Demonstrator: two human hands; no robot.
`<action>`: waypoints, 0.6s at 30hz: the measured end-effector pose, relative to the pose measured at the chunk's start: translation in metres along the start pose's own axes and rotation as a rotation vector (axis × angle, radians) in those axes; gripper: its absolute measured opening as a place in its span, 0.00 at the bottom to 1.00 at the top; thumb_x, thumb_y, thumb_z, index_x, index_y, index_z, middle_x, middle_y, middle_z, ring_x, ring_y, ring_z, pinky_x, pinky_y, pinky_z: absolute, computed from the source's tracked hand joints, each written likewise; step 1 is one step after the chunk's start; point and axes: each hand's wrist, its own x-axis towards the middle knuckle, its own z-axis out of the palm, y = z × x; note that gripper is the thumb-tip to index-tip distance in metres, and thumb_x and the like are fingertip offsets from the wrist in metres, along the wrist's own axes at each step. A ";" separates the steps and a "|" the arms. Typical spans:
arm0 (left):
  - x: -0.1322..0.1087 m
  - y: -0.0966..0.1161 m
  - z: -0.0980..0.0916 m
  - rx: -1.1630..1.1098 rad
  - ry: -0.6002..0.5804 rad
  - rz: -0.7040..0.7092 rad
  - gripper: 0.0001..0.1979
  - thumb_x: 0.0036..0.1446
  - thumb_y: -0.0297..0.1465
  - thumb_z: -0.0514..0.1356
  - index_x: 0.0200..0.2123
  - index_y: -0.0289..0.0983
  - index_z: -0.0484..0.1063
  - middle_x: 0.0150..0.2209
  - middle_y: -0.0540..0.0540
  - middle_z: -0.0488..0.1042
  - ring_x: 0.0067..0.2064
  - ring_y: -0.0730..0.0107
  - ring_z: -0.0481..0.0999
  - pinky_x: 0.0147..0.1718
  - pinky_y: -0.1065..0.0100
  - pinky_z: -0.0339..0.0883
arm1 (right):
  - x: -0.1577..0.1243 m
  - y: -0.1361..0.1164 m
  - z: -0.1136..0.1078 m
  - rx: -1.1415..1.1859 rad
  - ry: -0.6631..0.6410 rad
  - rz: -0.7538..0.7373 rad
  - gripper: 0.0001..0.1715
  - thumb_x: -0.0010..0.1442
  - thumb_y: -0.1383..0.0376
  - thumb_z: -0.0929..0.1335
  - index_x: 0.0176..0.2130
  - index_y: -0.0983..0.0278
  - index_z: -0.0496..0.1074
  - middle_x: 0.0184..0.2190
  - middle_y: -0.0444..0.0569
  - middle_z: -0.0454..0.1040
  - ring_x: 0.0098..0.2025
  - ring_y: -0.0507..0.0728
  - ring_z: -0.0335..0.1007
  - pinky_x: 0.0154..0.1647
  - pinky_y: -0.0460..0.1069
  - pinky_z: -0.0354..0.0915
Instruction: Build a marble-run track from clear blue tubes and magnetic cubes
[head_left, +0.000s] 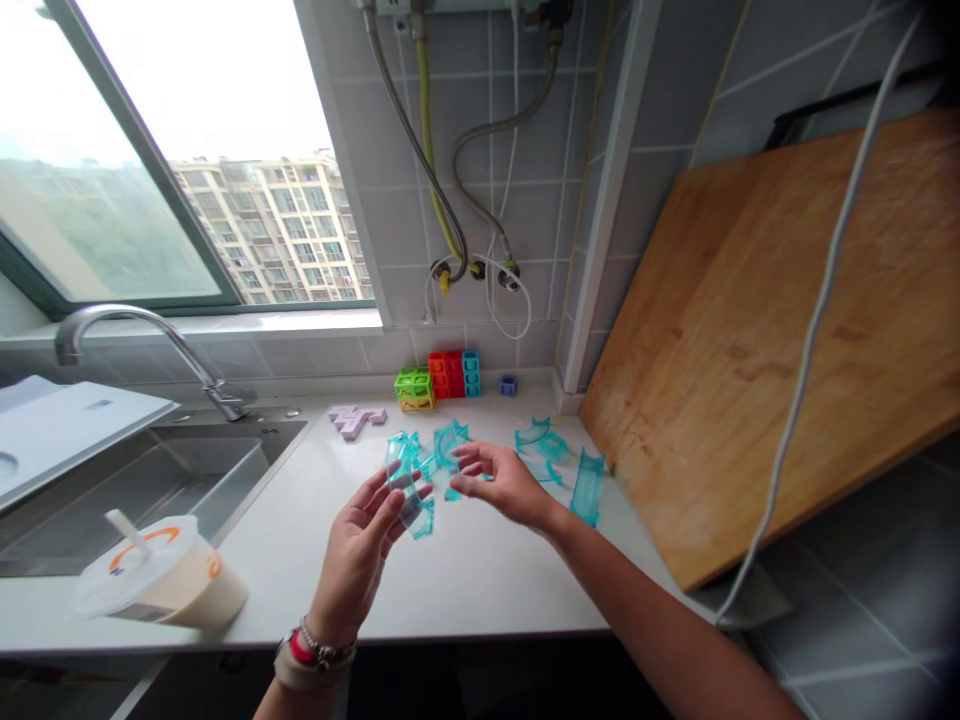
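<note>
My left hand (358, 548) is closed on a curved, see-through teal track piece (420, 518), with its thumb on the near side. Just to the right, my right hand (506, 485) has its thumb and fingers pinched at the edge of another teal track piece (448, 438); its fingertips partly cover that piece. Behind the hands, more teal pieces overlap, so their outlines are hard to separate. To the right of my right hand lie several curved teal pieces (553, 445) and a straight teal track piece (589, 487) on the white counter (480, 590).
Against the wall stand green-yellow blocks (414, 388), red and blue blocks (454, 374) and a small purple block (508, 385). Lilac pieces (356, 420) lie left. A lidded drink cup (169, 580) stands by the sink (281, 440). A wooden board (787, 340) leans at right.
</note>
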 end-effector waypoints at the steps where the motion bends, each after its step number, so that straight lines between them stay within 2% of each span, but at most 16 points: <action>1: 0.000 -0.001 -0.002 -0.015 -0.005 -0.049 0.38 0.53 0.46 0.71 0.63 0.38 0.66 0.59 0.34 0.75 0.53 0.50 0.81 0.50 0.58 0.76 | -0.006 -0.002 0.002 -0.113 0.040 -0.120 0.25 0.59 0.58 0.75 0.54 0.58 0.73 0.50 0.52 0.78 0.52 0.61 0.75 0.52 0.58 0.74; 4: -0.001 -0.006 -0.006 -0.035 -0.057 -0.237 0.36 0.56 0.49 0.68 0.61 0.36 0.68 0.57 0.33 0.76 0.48 0.53 0.83 0.41 0.64 0.79 | -0.013 -0.011 -0.001 -0.413 0.054 -0.474 0.25 0.62 0.69 0.71 0.57 0.53 0.73 0.56 0.49 0.75 0.60 0.61 0.69 0.64 0.61 0.65; 7: -0.002 -0.010 -0.003 -0.032 -0.114 -0.321 0.32 0.59 0.48 0.66 0.60 0.36 0.69 0.54 0.33 0.78 0.47 0.52 0.84 0.39 0.63 0.80 | -0.011 -0.018 -0.007 -0.526 -0.066 -0.625 0.31 0.63 0.75 0.68 0.61 0.52 0.70 0.60 0.48 0.73 0.63 0.59 0.66 0.66 0.60 0.63; 10: -0.002 -0.015 0.002 -0.044 -0.149 -0.331 0.29 0.60 0.46 0.66 0.58 0.36 0.70 0.53 0.33 0.78 0.46 0.51 0.84 0.40 0.61 0.80 | -0.009 -0.021 -0.007 -0.564 -0.133 -0.629 0.34 0.63 0.77 0.66 0.62 0.51 0.69 0.60 0.48 0.73 0.63 0.59 0.66 0.65 0.59 0.65; 15: -0.001 -0.018 0.004 -0.083 -0.123 -0.363 0.27 0.62 0.47 0.64 0.58 0.37 0.70 0.54 0.34 0.78 0.44 0.56 0.85 0.36 0.66 0.80 | -0.008 -0.018 -0.008 -0.589 -0.145 -0.588 0.33 0.62 0.75 0.69 0.62 0.51 0.70 0.58 0.49 0.74 0.61 0.60 0.68 0.63 0.59 0.67; 18: -0.001 -0.020 0.004 -0.108 -0.113 -0.376 0.26 0.63 0.47 0.63 0.59 0.38 0.69 0.55 0.36 0.77 0.45 0.57 0.84 0.36 0.65 0.81 | -0.005 -0.011 -0.009 -0.620 -0.144 -0.566 0.33 0.62 0.75 0.70 0.61 0.50 0.71 0.57 0.48 0.75 0.60 0.60 0.69 0.62 0.58 0.67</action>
